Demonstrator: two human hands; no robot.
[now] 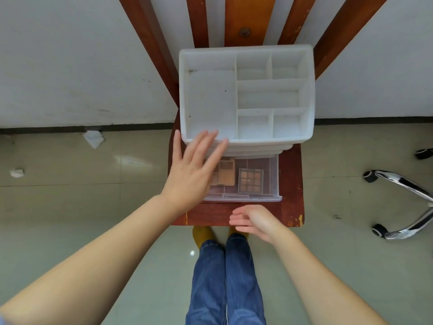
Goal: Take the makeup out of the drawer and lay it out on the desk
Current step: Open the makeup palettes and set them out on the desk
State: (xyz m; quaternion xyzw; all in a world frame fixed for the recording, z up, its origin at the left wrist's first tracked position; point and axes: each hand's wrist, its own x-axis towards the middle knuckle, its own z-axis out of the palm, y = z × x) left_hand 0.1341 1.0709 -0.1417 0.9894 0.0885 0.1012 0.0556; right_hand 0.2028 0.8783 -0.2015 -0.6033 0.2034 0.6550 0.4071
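Note:
A white plastic organiser (309,90) with empty top compartments stands on a small red-brown wooden desk (291,184). Its clear bottom drawer (274,179) is pulled out toward me. Inside lie two eyeshadow palettes: a tan one (226,174) partly under my fingers and a darker square one (250,181) to its right. My left hand (194,170) is spread flat, fingers straight, over the drawer's left side and the organiser's front edge. My right hand (255,220) hovers at the desk's front edge, fingers loosely curled, holding nothing.
A chrome chair base with castors (403,207) sits on the tiled floor to the right. Crumpled paper (93,138) lies by the wall at left. Wooden slats (243,19) rise behind the organiser. My legs in jeans (225,277) are below the desk.

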